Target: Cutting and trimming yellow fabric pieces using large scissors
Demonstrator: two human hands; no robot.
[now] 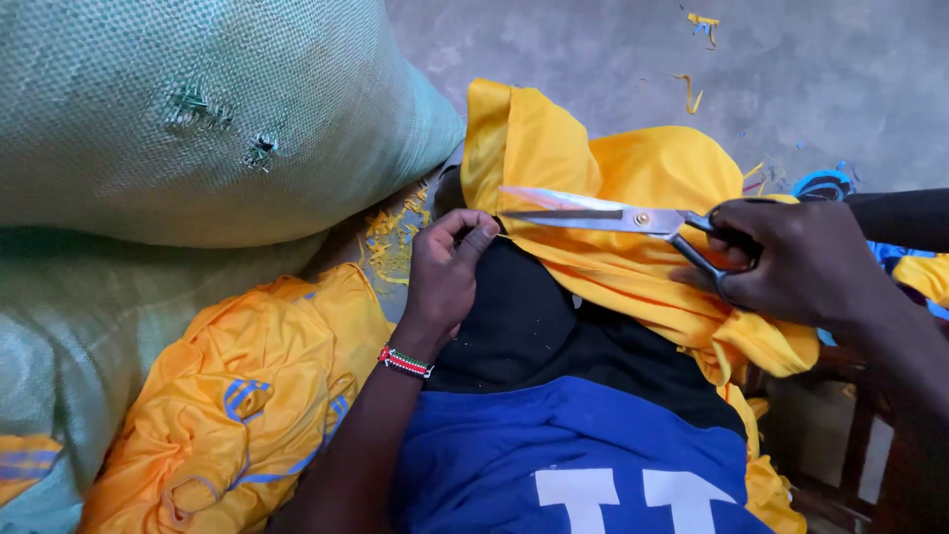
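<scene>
My right hand [801,259] grips the black handles of large steel scissors [593,213], whose blades are parted and point left over a piece of yellow fabric [633,168] draped across my lap. My left hand [447,265], with a beaded bracelet at the wrist, pinches the edge of that yellow fabric just below the blade tips. Under the fabric are my dark trousers [524,316] and blue shirt [563,455].
Large pale green woven sacks [188,109] are stacked at the left. A crumpled pile of yellow cloth with blue trim [247,396] lies below them. Yellow fabric scraps [395,237] litter the grey concrete floor [791,69]. Blue cloth [825,183] shows at the right.
</scene>
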